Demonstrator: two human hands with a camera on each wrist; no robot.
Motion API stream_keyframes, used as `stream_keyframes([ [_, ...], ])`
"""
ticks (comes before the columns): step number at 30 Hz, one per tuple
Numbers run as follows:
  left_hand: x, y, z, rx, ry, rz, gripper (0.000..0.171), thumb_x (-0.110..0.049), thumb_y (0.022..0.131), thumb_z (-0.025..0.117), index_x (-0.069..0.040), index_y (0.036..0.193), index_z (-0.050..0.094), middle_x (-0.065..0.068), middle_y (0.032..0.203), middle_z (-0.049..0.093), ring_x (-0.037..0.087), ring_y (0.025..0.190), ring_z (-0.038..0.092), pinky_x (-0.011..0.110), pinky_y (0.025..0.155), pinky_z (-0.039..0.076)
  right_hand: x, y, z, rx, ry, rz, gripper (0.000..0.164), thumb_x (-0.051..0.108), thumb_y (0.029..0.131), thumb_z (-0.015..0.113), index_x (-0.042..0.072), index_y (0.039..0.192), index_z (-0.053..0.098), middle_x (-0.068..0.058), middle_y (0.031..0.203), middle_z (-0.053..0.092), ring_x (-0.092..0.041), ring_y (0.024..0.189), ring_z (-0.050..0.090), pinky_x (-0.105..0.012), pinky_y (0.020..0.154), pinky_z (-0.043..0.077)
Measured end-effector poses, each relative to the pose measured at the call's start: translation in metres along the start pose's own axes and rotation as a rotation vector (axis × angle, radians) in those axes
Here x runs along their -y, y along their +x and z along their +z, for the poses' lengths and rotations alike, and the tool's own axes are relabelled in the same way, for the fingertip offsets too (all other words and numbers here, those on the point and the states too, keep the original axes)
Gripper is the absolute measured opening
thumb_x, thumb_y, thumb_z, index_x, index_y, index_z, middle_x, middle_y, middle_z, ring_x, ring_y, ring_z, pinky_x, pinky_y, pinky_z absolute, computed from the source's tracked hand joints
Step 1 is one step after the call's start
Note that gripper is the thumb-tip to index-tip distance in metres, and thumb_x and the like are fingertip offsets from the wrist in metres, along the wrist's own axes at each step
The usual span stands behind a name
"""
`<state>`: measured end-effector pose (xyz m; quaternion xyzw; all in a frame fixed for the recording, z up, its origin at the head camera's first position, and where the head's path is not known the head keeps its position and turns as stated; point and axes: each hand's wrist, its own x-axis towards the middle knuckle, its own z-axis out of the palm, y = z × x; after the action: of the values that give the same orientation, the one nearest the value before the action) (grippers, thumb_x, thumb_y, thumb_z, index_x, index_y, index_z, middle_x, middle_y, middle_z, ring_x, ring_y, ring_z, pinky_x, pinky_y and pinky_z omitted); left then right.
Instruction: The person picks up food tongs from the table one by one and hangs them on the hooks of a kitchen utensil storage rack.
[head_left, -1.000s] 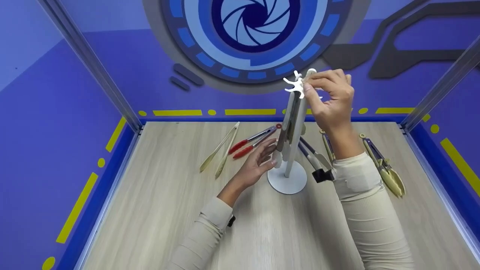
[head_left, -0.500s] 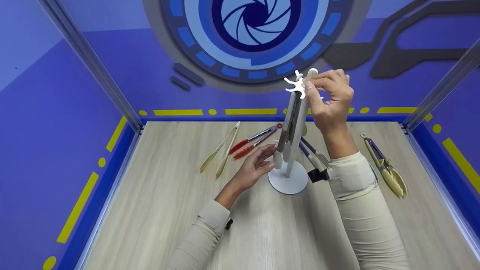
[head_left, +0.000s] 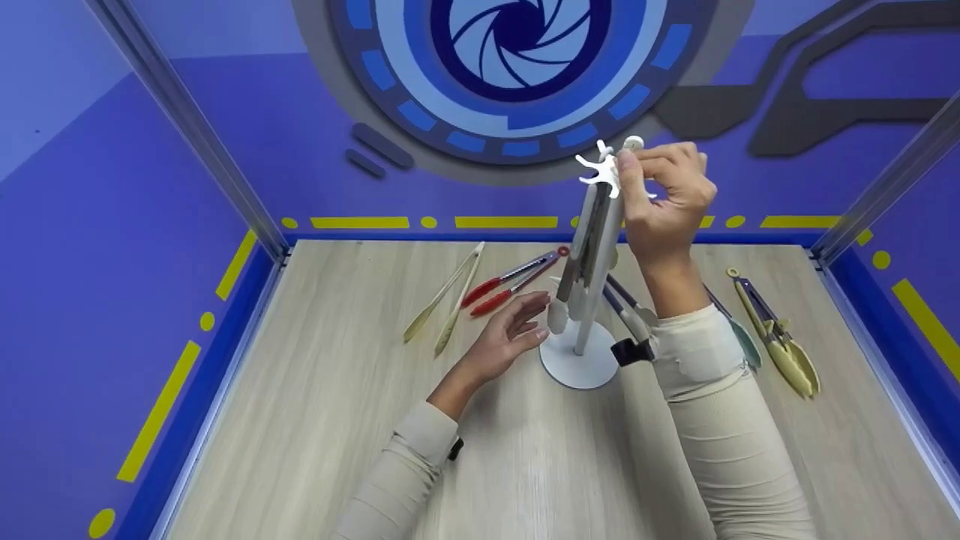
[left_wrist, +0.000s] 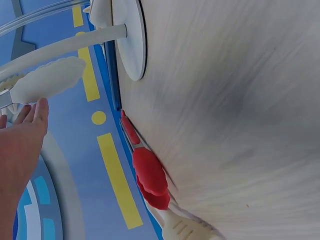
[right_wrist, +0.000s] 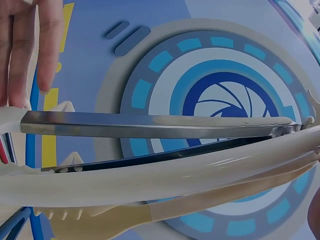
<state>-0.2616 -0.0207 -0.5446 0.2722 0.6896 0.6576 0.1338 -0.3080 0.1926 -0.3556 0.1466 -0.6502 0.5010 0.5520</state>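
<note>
A white stand with a pole (head_left: 598, 285) and a round base (head_left: 559, 367) carries a white hook rack (head_left: 604, 174) at its top. My right hand (head_left: 671, 191) pinches the rack between thumb and fingers. Steel tongs (right_wrist: 125, 120) with pale scalloped tips (left_wrist: 50, 80) hang from the rack, their arms slightly spread. Beyond the pole, beige-tipped tongs (right_wrist: 180, 207) hang too. My left hand (head_left: 506, 341) is low beside the pale tips, fingers loosely extended and holding nothing, fingertips right at the silicone edge in the left wrist view.
Left of the stand lie beige tongs (head_left: 459, 315) and red-tipped tongs (head_left: 491, 289). To its right are dark-handled tongs (head_left: 626, 311), green-tipped tongs (head_left: 746, 341) partly behind my sleeve, and yellow-green tongs (head_left: 787, 356). Blue walls (head_left: 210, 112) enclose the table.
My left fingers have come away from the tongs' pale tips and moved slightly down and left. The right thumb has shifted up along the rack while that hand stays at the stand's top.
</note>
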Motion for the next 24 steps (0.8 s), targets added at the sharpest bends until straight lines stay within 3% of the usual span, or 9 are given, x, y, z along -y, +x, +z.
stream_keyframes([
  [6,0.003,-0.005,-0.009,-0.085,0.148,-0.096,0.060,-0.024,0.106,0.065,-0.011,0.160,0.043,0.013,0.168,0.047,0.031,0.159,0.043,0.050,0.132,0.034,0.000,0.000,0.001,-0.012,0.014,0.000,0.027,0.011,0.089,0.073,-0.008,0.069,0.075,-0.027,0.074,0.072,0.003,0.088,0.057,-0.023,0.090,0.036],
  [10,0.010,-0.007,-0.023,-0.217,0.258,-0.180,0.058,-0.028,0.104,0.068,-0.012,0.157,0.049,0.011,0.163,0.053,0.031,0.156,0.046,0.052,0.130,0.036,0.001,-0.001,0.002,-0.018,0.026,-0.005,0.027,0.009,0.089,0.072,-0.009,0.068,0.074,-0.028,0.073,0.070,0.002,0.087,0.056,-0.023,0.089,0.037],
  [15,0.021,-0.014,-0.047,-0.394,0.326,-0.312,0.062,-0.027,0.102,0.072,-0.013,0.157,0.049,0.013,0.162,0.053,0.039,0.153,0.047,0.060,0.125,0.041,0.002,-0.001,0.004,-0.017,0.037,0.002,0.028,0.008,0.089,0.071,-0.010,0.068,0.073,-0.029,0.073,0.069,0.002,0.087,0.055,-0.023,0.089,0.038],
  [17,0.026,-0.015,-0.059,-0.428,0.436,-0.346,0.066,-0.027,0.100,0.074,-0.011,0.158,0.047,0.015,0.161,0.051,0.040,0.152,0.045,0.060,0.126,0.039,0.002,-0.001,0.004,-0.017,0.040,0.001,0.028,0.008,0.089,0.071,-0.010,0.068,0.073,-0.029,0.073,0.069,0.002,0.087,0.055,-0.023,0.088,0.039],
  [19,0.031,-0.016,-0.070,-0.430,0.605,-0.359,0.071,-0.026,0.097,0.078,-0.007,0.157,0.047,0.019,0.158,0.052,0.040,0.153,0.043,0.060,0.129,0.033,0.001,0.000,0.003,-0.022,0.049,-0.004,0.028,0.008,0.089,0.071,-0.010,0.068,0.073,-0.029,0.072,0.068,0.001,0.087,0.055,-0.023,0.088,0.040],
  [22,0.041,-0.015,-0.086,-0.402,0.859,-0.385,0.071,-0.020,0.094,0.079,-0.004,0.156,0.048,0.021,0.155,0.053,0.042,0.156,0.038,0.062,0.131,0.021,0.000,0.000,0.004,-0.029,0.060,-0.011,0.028,0.008,0.089,0.071,-0.010,0.067,0.072,-0.028,0.071,0.067,0.000,0.086,0.055,-0.023,0.086,0.040],
  [24,0.048,-0.015,-0.094,-0.372,0.964,-0.413,0.071,-0.016,0.092,0.077,-0.003,0.156,0.048,0.021,0.156,0.053,0.042,0.158,0.035,0.064,0.132,0.016,-0.001,-0.001,0.005,-0.027,0.064,-0.011,0.029,0.008,0.089,0.071,-0.010,0.066,0.071,-0.028,0.070,0.066,-0.001,0.086,0.055,-0.023,0.085,0.041],
])
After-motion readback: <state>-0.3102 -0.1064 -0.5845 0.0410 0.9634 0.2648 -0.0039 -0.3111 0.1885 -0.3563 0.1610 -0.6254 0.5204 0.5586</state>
